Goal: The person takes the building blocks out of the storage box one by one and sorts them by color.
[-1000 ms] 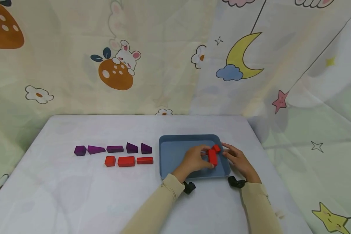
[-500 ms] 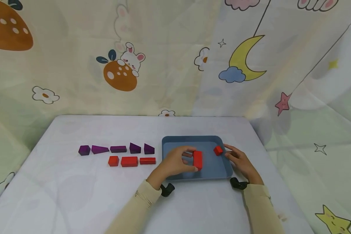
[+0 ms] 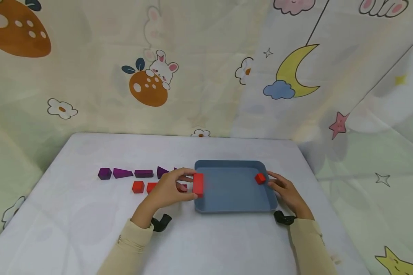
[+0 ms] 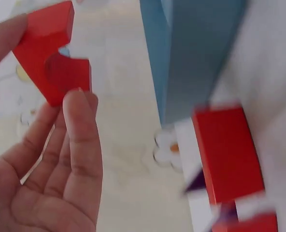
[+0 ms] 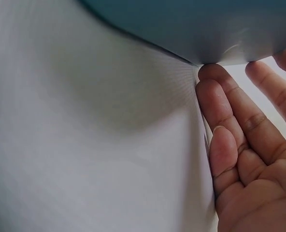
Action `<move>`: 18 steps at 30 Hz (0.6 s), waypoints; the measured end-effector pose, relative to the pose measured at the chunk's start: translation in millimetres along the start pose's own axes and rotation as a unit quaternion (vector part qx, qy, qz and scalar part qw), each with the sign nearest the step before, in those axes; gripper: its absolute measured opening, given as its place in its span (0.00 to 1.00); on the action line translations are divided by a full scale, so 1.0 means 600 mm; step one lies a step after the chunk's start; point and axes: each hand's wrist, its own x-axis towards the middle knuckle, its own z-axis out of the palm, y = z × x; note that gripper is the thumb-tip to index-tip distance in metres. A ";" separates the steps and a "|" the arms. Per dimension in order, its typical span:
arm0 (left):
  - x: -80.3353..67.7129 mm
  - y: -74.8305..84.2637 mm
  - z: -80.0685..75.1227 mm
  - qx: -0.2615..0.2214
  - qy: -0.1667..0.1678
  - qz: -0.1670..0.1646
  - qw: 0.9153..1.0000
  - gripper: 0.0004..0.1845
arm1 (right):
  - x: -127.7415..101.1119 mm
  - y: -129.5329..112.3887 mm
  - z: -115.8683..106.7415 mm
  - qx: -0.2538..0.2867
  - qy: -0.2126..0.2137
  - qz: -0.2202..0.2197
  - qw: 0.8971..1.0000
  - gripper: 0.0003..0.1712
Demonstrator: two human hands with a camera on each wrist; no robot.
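1. While my left hand (image 3: 170,188) pinches the notched red block (image 3: 198,184) above the blue tray's (image 3: 234,206) left rim, my right hand (image 3: 285,192) rests open against its right rim.
2. Beyond my right fingers, a small red cube (image 3: 260,178) sits inside.
3. Past my left hand, purple blocks (image 3: 124,173) line the surface (image 3: 89,229).

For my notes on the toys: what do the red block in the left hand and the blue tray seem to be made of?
Red block: probably painted wood, since its faces are flat, matte and sharp-edged.
Blue tray: probably moulded plastic, with a thin smooth wall, rounded corners and a dull sheen.
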 end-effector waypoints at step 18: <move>-0.098 -0.054 -0.148 0.062 0.034 -0.046 0.996 0.37 | -0.001 0.000 0.002 -0.002 0.002 0.007 1.000 0.34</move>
